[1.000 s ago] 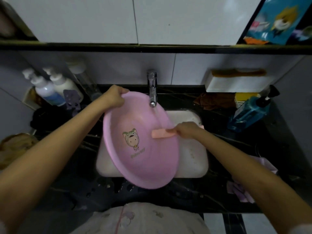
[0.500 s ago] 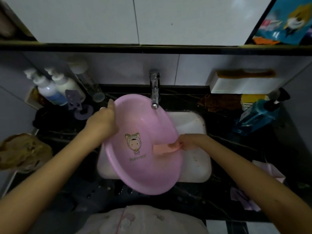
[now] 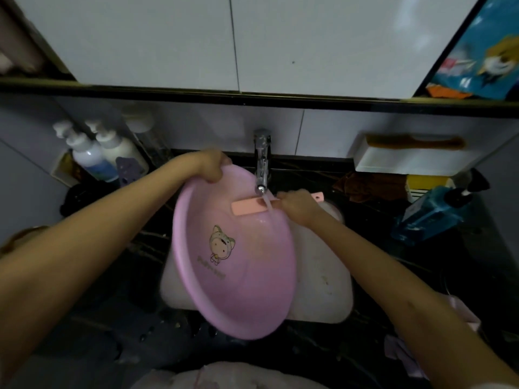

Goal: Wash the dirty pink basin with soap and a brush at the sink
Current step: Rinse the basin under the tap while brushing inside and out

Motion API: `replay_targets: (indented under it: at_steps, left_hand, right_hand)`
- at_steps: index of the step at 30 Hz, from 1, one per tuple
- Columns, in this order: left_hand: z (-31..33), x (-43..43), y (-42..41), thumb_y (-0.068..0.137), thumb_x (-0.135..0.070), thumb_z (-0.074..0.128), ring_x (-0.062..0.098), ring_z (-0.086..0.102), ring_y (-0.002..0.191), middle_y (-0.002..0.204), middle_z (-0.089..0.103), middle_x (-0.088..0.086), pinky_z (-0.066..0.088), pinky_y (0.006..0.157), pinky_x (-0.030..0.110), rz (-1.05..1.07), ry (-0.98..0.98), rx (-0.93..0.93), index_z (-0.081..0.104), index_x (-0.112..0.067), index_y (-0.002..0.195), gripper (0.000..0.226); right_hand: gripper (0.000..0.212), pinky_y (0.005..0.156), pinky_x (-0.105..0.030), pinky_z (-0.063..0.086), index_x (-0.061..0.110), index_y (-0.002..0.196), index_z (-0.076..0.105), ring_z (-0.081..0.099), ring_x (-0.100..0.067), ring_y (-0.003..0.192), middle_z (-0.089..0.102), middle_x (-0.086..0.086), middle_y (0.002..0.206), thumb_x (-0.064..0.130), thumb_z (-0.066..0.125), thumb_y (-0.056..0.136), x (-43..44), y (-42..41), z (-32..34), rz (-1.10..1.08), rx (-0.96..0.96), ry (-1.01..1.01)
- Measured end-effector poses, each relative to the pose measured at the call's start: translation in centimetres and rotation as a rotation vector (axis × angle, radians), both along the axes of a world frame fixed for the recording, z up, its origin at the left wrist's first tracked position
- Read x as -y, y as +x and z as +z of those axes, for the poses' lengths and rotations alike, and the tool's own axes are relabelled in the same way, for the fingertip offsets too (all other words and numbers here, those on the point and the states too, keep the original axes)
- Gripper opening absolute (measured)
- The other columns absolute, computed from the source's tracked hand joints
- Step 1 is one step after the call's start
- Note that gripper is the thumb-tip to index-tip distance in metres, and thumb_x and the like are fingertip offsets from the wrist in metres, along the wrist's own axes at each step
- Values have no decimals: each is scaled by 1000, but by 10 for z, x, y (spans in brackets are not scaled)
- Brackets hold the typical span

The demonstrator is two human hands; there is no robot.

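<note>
The pink basin [image 3: 247, 287], with a cartoon print on its floor, is tilted over the white sink [image 3: 323, 279]. My left hand [image 3: 210, 167] grips its far rim. My right hand [image 3: 297, 204] holds a pink brush [image 3: 248, 207] by the handle, its head lying against the basin's upper inside wall. Water runs from the chrome tap [image 3: 262, 161] onto the brush and into the basin.
Two white pump bottles [image 3: 95, 153] stand at the back left on the dark counter. A blue pump bottle [image 3: 432, 214] and a brown cloth [image 3: 368, 183] are at the right, a white wall box [image 3: 407, 158] behind them. Pink cloths [image 3: 463, 313] lie near the right front edge.
My left hand shifted from the basin's left rim back to its far rim. The brush rose from the lower right wall to the upper wall, under the running water.
</note>
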State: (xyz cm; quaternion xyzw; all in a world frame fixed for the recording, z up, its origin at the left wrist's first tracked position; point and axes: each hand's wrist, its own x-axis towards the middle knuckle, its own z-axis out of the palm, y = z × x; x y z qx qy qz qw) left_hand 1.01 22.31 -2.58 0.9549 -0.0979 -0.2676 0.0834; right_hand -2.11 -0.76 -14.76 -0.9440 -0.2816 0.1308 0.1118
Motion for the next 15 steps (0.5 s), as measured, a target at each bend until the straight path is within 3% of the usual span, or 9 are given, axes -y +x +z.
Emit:
replay_targets:
  at_steps: [1, 2, 4, 5, 7, 10, 12, 15]
  left_hand:
    - [0, 4, 4, 69, 6, 49, 30, 60, 96, 106, 63, 12, 51, 80, 36, -18, 22, -23, 61, -9, 114, 49]
    - [-1, 6, 7, 69, 6, 49, 30, 59, 99, 109, 62, 12, 51, 82, 37, -25, 38, -44, 60, -11, 117, 52]
    - [-3, 6, 6, 71, 5, 50, 30, 58, 101, 114, 61, 12, 51, 82, 36, -24, 57, -56, 57, -14, 122, 55]
    - [-4, 4, 4, 73, 3, 51, 30, 58, 102, 116, 61, 13, 51, 83, 35, -14, 57, -52, 55, -15, 125, 55]
    - [-1, -5, -8, 75, 0, 58, 29, 57, 104, 121, 59, 13, 49, 82, 32, 72, 33, -22, 52, -15, 129, 57]
    - [6, -21, -44, 75, -10, 72, 31, 55, 110, 125, 55, 15, 46, 82, 32, 316, 16, 19, 47, -9, 131, 61]
    - [1, -28, -82, 75, -13, 74, 34, 55, 109, 121, 55, 19, 43, 78, 33, 428, 55, 35, 40, -6, 130, 65]
    - [-6, -28, -117, 77, -3, 65, 40, 54, 107, 119, 52, 26, 45, 82, 40, 449, 36, 130, 24, -4, 138, 74]
  right_hand:
    - [42, 49, -27, 39, 27, 117, 66, 60, -25, 54, 63, -9, 73, 27, 72, 75, 0, 1, -3, -34, -2, 37]
    - [43, 55, -29, 44, 28, 120, 64, 62, -25, 62, 65, -8, 79, 33, 70, 78, 1, 1, -6, -90, -64, 73]
    - [53, 79, -30, 46, 29, 126, 59, 62, -22, 94, 65, -3, 108, 62, 50, 86, 4, -7, -12, -277, -233, 80]
    - [64, 84, -28, 44, 28, 125, 60, 60, -19, 101, 64, 0, 116, 73, 43, 82, 6, -12, -18, -391, -421, 66]
    - [79, 79, -24, 44, 23, 122, 61, 61, -17, 95, 64, 0, 117, 82, 46, 72, 11, -24, -31, -491, -603, 55]
    - [81, 75, -23, 47, 24, 118, 59, 61, -12, 85, 65, 3, 107, 79, 65, 58, 22, -41, -58, -663, -755, 154]
    - [81, 82, -28, 50, 22, 124, 57, 63, -18, 97, 64, 0, 118, 72, 69, 62, 28, -51, -68, -586, -886, 115]
    - [77, 66, -30, 46, 27, 135, 40, 57, -26, 95, 54, -8, 127, 71, 56, 75, 28, -54, -59, -444, -1024, -6]
